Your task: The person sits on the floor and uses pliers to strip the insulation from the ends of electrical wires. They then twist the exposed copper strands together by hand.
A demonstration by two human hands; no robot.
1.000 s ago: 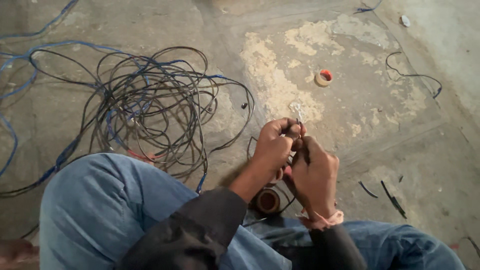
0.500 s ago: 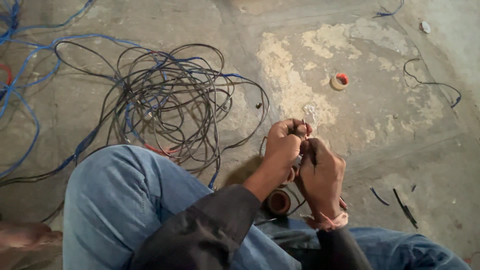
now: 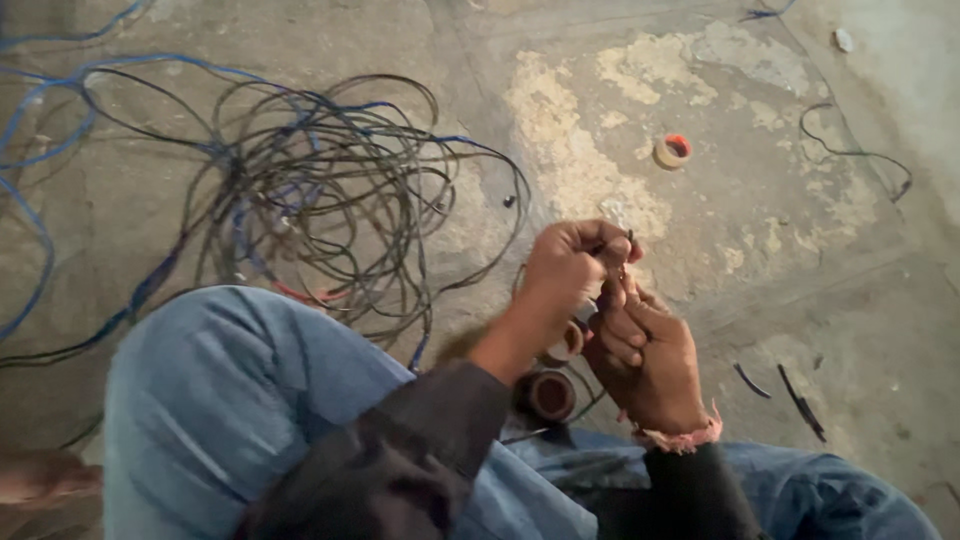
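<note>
My left hand (image 3: 572, 262) and my right hand (image 3: 650, 352) meet in front of me, both pinched on the end of a thin dark wire (image 3: 622, 252). The fingers hide most of the wire end. Below the hands, between my knees, lie two dark rolls of tape (image 3: 549, 394) on the floor. A large tangle of black and blue cable (image 3: 320, 190) spreads over the concrete to the left of the hands.
A small red-and-cream tape roll (image 3: 673, 151) sits on the floor beyond the hands. A loose black wire (image 3: 860, 155) lies far right, and short black wire scraps (image 3: 795, 395) lie right of my right hand. My blue-jeaned knee (image 3: 230, 390) fills the lower left.
The hands have stayed together on the wire, the fingers shifting a little at its end. The camera view has drifted slightly; the cable tangle and tape rolls have not moved.
</note>
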